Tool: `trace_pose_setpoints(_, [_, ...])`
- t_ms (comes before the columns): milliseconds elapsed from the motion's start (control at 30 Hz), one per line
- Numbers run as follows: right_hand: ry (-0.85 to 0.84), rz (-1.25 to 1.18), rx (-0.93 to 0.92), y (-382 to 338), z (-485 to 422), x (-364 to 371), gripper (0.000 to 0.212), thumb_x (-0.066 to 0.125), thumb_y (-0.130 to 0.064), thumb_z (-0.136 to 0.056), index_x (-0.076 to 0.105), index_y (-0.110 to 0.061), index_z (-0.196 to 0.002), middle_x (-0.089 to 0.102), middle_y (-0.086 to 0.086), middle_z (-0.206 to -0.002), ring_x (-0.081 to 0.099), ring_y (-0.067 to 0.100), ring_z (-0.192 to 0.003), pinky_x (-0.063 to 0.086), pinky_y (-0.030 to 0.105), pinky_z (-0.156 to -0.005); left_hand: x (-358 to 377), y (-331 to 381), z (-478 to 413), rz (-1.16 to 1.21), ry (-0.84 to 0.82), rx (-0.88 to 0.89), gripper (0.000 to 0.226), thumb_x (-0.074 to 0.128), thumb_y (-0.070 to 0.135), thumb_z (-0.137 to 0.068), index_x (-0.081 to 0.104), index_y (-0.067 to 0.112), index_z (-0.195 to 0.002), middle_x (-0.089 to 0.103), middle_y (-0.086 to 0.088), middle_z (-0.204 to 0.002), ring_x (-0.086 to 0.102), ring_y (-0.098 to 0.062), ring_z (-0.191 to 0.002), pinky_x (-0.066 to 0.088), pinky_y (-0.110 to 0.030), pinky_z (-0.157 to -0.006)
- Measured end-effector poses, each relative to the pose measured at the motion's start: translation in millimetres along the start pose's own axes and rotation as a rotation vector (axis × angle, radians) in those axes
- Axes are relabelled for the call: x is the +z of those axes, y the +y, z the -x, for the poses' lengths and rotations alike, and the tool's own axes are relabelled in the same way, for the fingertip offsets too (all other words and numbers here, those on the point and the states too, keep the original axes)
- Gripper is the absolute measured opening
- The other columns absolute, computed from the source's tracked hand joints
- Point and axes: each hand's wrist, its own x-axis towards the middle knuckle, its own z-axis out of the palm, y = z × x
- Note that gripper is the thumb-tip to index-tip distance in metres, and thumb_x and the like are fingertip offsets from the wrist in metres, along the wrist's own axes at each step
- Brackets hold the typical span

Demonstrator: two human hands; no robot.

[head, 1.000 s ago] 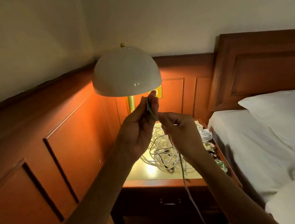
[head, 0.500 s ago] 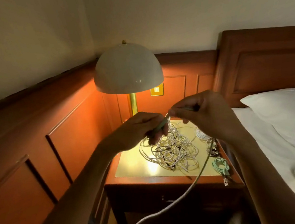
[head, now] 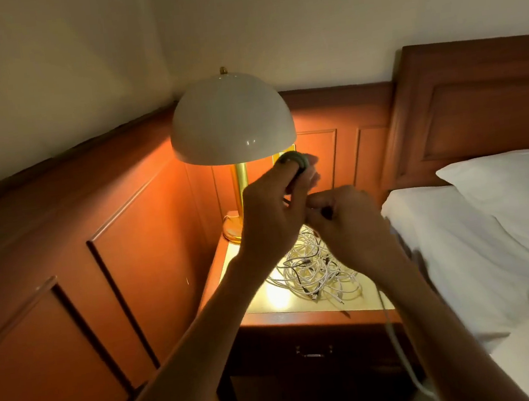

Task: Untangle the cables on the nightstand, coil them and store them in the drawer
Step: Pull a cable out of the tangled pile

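Observation:
My left hand (head: 270,209) is raised above the nightstand (head: 309,318) with a green cable (head: 298,161) looped over its fingertips. Just to its right and touching it, my right hand (head: 348,220) pinches the same cable, whose free length hangs down past my right forearm (head: 392,337). Under both hands a tangle of white cables (head: 314,270) lies on the nightstand's pale top. The drawer (head: 313,353), with a small metal handle, is closed below.
A lit lamp with a white dome shade (head: 231,121) and brass stem stands at the back left of the nightstand. Wood wall panelling (head: 97,252) runs along the left. A bed with white sheets and pillow (head: 506,222) sits to the right.
Both hands came together and rose toward the lamp. The green cable, earlier stretched between the hands, is now looped over my left fingers. The camera shifted right.

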Motion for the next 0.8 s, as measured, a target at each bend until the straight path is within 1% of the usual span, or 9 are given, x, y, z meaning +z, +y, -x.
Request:
trace_pose_setpoints(100, [-0.039,0.131,-0.073,4,5,-24,0.02,0.069,-0.024,-0.092,0.076,-0.018,-0.074,0.056,0.001,-0.053,0.051,0.018,-0.055,0.032,0.022,-0.053,-9,-11,0,-0.201,-0.176,0.128,0.021,0.048,0.014,-0.104,0.063,0.002,-0.094,0.066,-0.002,-0.082,0.063,-0.003,-0.077,0.048,-0.019,-0.067])
trace_pose_setpoints(233, [-0.007,0.081,-0.067,6,4,-52,0.01,0.072,-0.029,-0.089,0.081,-0.027,-0.087,0.062,-0.024,-0.056,0.061,0.001,-0.06,0.04,0.01,-0.056,-32,-22,2,-0.092,-0.492,-0.081,0.028,0.042,0.019,-0.107,0.056,0.014,-0.083,0.049,0.01,-0.063,0.048,-0.005,-0.057,0.039,-0.024,-0.058])
trace_pose_setpoints(333, [-0.012,-0.125,0.003,15,-6,-52,0.007,0.073,-0.031,-0.086,0.08,-0.031,-0.087,0.067,-0.009,-0.057,0.05,0.004,-0.044,0.032,0.012,-0.047,-45,-21,9,0.487,-0.741,-0.418,0.037,0.037,0.027,-0.106,0.061,0.017,-0.079,0.045,0.006,-0.057,0.044,-0.01,-0.05,0.038,-0.024,-0.052])
trace_pose_setpoints(433, [0.057,-0.359,0.106,21,-8,-34,0.01,0.071,-0.026,-0.089,0.08,-0.024,-0.09,0.062,-0.005,-0.053,0.038,0.002,-0.039,0.028,0.011,-0.044,-57,-22,10,1.322,-0.737,-0.705,0.037,0.042,0.026,-0.105,0.067,0.007,-0.085,0.055,0.002,-0.06,0.057,-0.011,-0.053,0.047,-0.018,-0.053])
trace_pose_setpoints(500, [0.07,-0.456,0.173,19,-3,-12,0.012,0.068,-0.023,-0.092,0.079,-0.021,-0.089,0.055,-0.008,-0.049,0.043,0.0,-0.039,0.03,0.007,-0.046,-53,-20,10,1.776,-0.571,-0.794,0.034,0.046,0.019,-0.105,0.063,-0.009,-0.099,0.065,-0.013,-0.073,0.066,-0.022,-0.068,0.054,-0.024,-0.062])
trace_pose_setpoints(567, [0.063,-0.42,0.193,14,7,15,0.016,0.065,-0.024,-0.095,0.08,-0.025,-0.088,0.054,-0.011,-0.049,0.049,-0.002,-0.046,0.036,0.009,-0.053,-42,-13,6,1.955,-0.274,-0.828,0.03,0.052,0.011,-0.101,0.061,-0.017,-0.109,0.067,-0.023,-0.084,0.07,-0.031,-0.077,0.059,-0.034,-0.069])
trace_pose_setpoints(633, [0.046,-0.343,0.197,10,17,35,0.018,0.063,-0.027,-0.097,0.08,-0.026,-0.09,0.052,-0.012,-0.049,0.047,-0.001,-0.049,0.037,0.011,-0.055,-26,-11,0,1.889,0.121,-0.86,0.032,0.054,0.01,-0.093,0.061,-0.013,-0.114,0.07,-0.023,-0.09,0.073,-0.028,-0.078,0.061,-0.032,-0.068])
trace_pose_setpoints(700, [0.021,-0.297,0.199,10,23,43,0.02,0.062,-0.028,-0.098,0.08,-0.023,-0.09,0.048,-0.007,-0.049,0.041,0.002,-0.048,0.032,0.013,-0.05,-12,-13,0,1.508,0.402,-0.843,0.03,0.056,0.01,-0.091,0.061,-0.004,-0.116,0.073,-0.014,-0.091,0.074,-0.02,-0.078,0.06,-0.026,-0.067])
trace_pose_setpoints(800, [-0.047,-0.193,0.169,15,24,37,0.024,0.063,-0.027,-0.097,0.078,-0.011,-0.085,0.047,0.005,-0.051,0.038,0.006,-0.047,0.03,0.019,-0.05,-2,-19,13,0.428,0.278,-0.457,0.015,0.059,0.014,-0.098,0.071,0.005,-0.101,0.075,-0.004,-0.087,0.073,-0.014,-0.083,0.06,-0.032,-0.077])
